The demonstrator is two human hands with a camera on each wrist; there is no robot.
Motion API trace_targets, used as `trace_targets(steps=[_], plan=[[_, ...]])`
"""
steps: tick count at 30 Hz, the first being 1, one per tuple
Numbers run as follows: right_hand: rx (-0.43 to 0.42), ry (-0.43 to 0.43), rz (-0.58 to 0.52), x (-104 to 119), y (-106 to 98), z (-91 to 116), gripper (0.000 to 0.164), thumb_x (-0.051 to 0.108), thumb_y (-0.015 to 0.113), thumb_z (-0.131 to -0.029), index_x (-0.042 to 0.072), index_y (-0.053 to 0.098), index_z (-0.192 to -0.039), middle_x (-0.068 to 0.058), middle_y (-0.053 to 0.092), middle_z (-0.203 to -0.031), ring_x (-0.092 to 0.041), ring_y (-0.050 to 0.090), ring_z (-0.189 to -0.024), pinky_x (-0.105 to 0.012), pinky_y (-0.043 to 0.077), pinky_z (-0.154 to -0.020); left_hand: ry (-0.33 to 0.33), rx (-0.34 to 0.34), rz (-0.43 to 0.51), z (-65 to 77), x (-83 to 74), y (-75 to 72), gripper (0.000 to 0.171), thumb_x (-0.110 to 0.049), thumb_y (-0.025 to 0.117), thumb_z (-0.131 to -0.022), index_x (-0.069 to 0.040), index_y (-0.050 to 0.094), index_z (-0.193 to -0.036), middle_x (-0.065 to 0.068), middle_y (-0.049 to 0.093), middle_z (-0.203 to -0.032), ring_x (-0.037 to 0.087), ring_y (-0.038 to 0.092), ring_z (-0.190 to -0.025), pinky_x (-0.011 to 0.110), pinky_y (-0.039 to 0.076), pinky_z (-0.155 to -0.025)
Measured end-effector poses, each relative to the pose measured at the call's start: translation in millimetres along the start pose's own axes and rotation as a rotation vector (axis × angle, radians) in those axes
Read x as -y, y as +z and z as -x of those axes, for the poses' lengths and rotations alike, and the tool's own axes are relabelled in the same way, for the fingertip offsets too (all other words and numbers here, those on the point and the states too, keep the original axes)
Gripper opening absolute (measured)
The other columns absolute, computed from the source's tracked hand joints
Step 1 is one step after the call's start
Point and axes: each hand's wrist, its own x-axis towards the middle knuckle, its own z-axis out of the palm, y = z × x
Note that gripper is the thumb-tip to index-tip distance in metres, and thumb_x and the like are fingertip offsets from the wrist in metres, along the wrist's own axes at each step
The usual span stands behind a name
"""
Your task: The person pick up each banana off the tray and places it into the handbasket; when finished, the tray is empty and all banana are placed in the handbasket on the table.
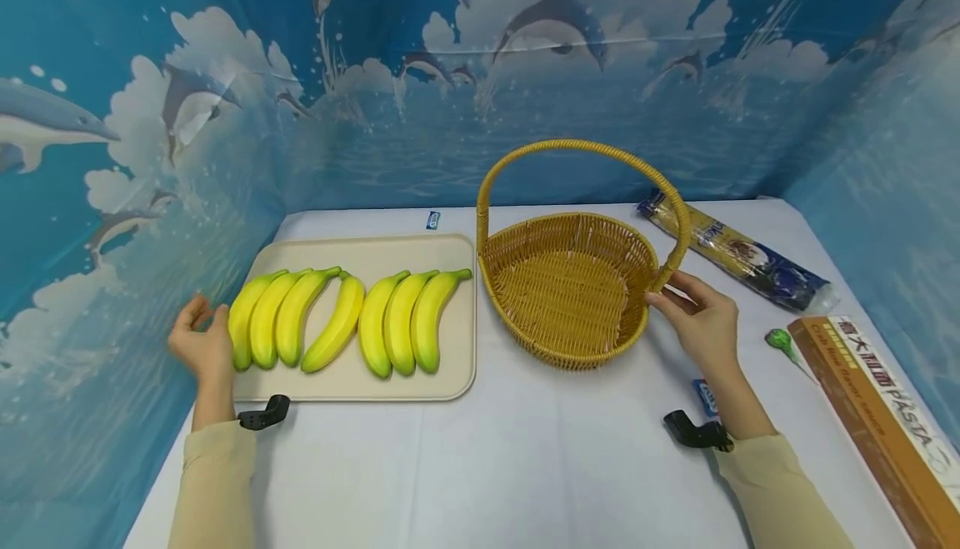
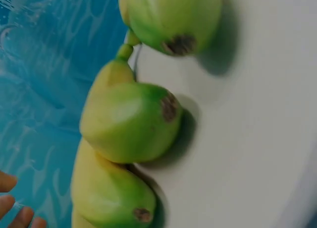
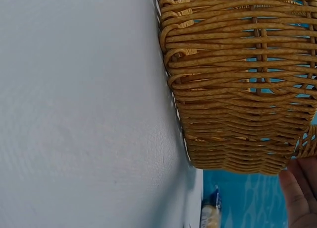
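Note:
At the right end of the yellow wicker basket [image 1: 567, 357], my right hand [image 1: 701, 316] pinches the rim where the tall handle [image 1: 581, 145] joins it. The right wrist view shows the woven side [image 3: 237, 89] close up, with that hand [image 3: 302, 191] at its lower right corner. My left hand [image 1: 202, 341] holds nothing and hovers by the left edge of the beige tray [image 1: 390, 386], fingers loosely bent. Several yellow bananas [image 1: 291, 320] lie in a row on the tray. Their green ends [image 2: 131, 121] fill the left wrist view; fingertips [image 2: 22, 218] show at its corner.
A bag of pasta [image 1: 742, 253] lies behind the basket to the right. Nearer are a green lollipop [image 1: 780, 339], a long pasta box [image 1: 877, 424] and a small blue packet [image 1: 706, 397]. Another small packet [image 1: 432, 220] lies behind the tray. Dolphin-printed cloth [image 1: 375, 141] surrounds the table.

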Motion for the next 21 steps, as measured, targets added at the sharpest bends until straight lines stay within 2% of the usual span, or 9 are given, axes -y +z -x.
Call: trace_targets(steps=[3, 7, 12, 17, 21], plan=[[0.007, -0.008, -0.011, 0.4, 0.5, -0.2, 0.042, 0.001, 0.075, -0.082, -0.004, 0.065, -0.123, 0.018, 0.066, -0.108, 0.013, 0.063, -0.090, -0.009, 0.051, -0.076, -0.030, 0.032, -0.067, -8.2, 7.8, 1.2, 0.047, -0.026, 0.061, -0.096, -0.016, 0.054, -0.141, 0.004, 0.053, -0.143, 0.016, 0.049, -0.127, 0.028, 0.044, -0.104], [0.015, -0.009, -0.015, -0.3, 1.3, 1.7, 0.043, 0.001, 0.075, -0.082, -0.005, 0.065, -0.123, 0.016, 0.066, -0.109, 0.013, 0.063, -0.091, -0.009, 0.051, -0.076, -0.057, 0.066, -0.137, -15.0, 16.5, 1.8, 0.049, -0.028, 0.060, -0.096, -0.015, 0.052, -0.142, 0.005, 0.051, -0.145, 0.019, 0.048, -0.126, 0.029, 0.043, -0.102], [0.011, -0.029, -0.020, -2.8, 0.8, 2.0, 0.042, -0.002, 0.074, -0.082, -0.006, 0.065, -0.122, 0.014, 0.067, -0.111, 0.013, 0.064, -0.091, -0.009, 0.051, -0.076, -0.073, 0.115, -0.229, -16.4, 26.2, 4.8, 0.052, -0.029, 0.061, -0.095, -0.013, 0.051, -0.143, 0.009, 0.048, -0.147, 0.023, 0.045, -0.124, 0.031, 0.041, -0.101], [0.013, -0.026, -0.024, -3.0, -0.4, 2.8, 0.042, -0.001, 0.074, -0.082, -0.005, 0.065, -0.122, 0.020, 0.065, -0.107, 0.012, 0.064, -0.090, -0.009, 0.051, -0.076, -0.099, 0.154, -0.257, -14.5, 37.4, 6.9, 0.054, -0.027, 0.060, -0.096, -0.010, 0.047, -0.145, 0.016, 0.047, -0.146, 0.030, 0.046, -0.131, 0.036, 0.040, -0.109], [0.015, -0.032, -0.020, -2.6, -0.3, 2.1, 0.042, 0.000, 0.074, -0.082, -0.004, 0.065, -0.123, 0.016, 0.066, -0.110, 0.012, 0.064, -0.091, -0.009, 0.051, -0.076, -0.099, 0.145, -0.233, -13.5, 40.7, 7.1, 0.053, -0.025, 0.060, -0.096, -0.009, 0.047, -0.145, 0.017, 0.050, -0.145, 0.030, 0.046, -0.133, 0.037, 0.040, -0.110]])
